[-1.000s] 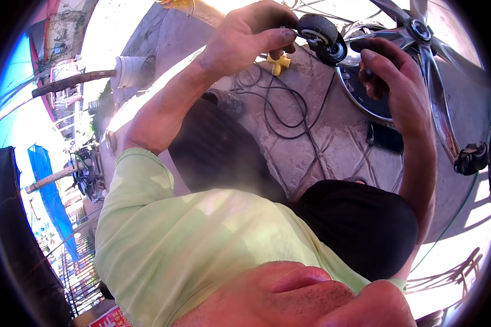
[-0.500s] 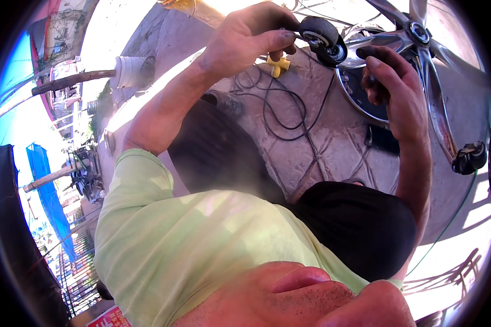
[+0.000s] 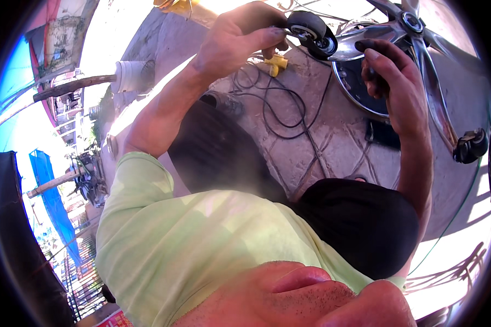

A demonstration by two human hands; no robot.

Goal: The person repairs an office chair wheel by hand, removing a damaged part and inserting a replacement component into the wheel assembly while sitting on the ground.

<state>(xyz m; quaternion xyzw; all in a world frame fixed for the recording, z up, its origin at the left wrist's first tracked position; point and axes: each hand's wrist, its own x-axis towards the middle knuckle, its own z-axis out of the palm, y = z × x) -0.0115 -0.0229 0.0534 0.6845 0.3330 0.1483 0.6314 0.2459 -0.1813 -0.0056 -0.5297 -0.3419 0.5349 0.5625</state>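
My left hand (image 3: 243,38) is closed at the upper middle, its thumb and fingers pinched at the near side of a black twin-wheel caster (image 3: 311,34). A thin light-coloured metal piece shows between the fingertips and the wheel; whether it is the caster's stem, I cannot tell. The caster lies against the end of a leg of a shiny metal star-shaped chair base (image 3: 412,24); whether they are joined is unclear. My right hand (image 3: 393,82) is just right of the caster, apart from it, with thumb and forefinger close together and the others curled. Anything in them is hidden.
Another caster (image 3: 471,146) sits on a base leg at right. Below the base lie a round dark disc (image 3: 360,87) and a dark flat object (image 3: 383,134). A black cable (image 3: 303,117) loops over the floor by a yellow piece (image 3: 276,64). At left is a white bucket (image 3: 132,76).
The whole view has shifted slightly, moving the base and caster up and left. Both hands keep nearly the same pose; the gap between right hand and caster looks a little wider.
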